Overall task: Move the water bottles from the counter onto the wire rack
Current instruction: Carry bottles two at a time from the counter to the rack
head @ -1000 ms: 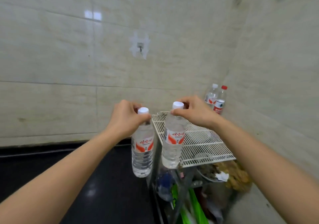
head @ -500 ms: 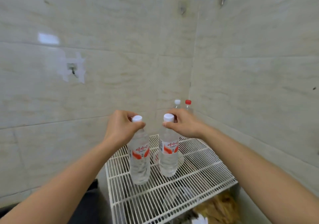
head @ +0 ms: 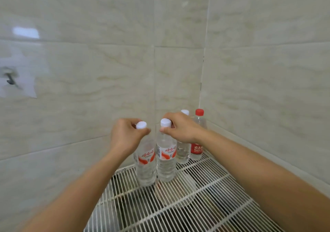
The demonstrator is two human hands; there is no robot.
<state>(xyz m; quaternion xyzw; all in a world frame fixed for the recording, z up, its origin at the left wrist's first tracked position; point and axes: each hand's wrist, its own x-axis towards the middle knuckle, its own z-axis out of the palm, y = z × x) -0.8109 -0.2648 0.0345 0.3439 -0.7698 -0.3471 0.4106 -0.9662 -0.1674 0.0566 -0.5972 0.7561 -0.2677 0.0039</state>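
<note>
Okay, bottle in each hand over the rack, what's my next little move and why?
Probably lower both the last bit and let go: the left hand and right hand grip the left bottle and right bottle by their necks, upright, bases at or just above the wire rack.

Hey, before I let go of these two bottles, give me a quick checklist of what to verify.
1. Left hand grips left bottle at the neck: ok.
2. Right hand grips right bottle at the neck: ok.
3. Both bottles upright: ok.
4. Bases resting on the rack: cannot tell.
5. Right bottle's footing free of the clear disc: not ok, its base appears to overlap the disc's edge.
6. Gap to the white-capped bottle behind: cannot tell.
</note>
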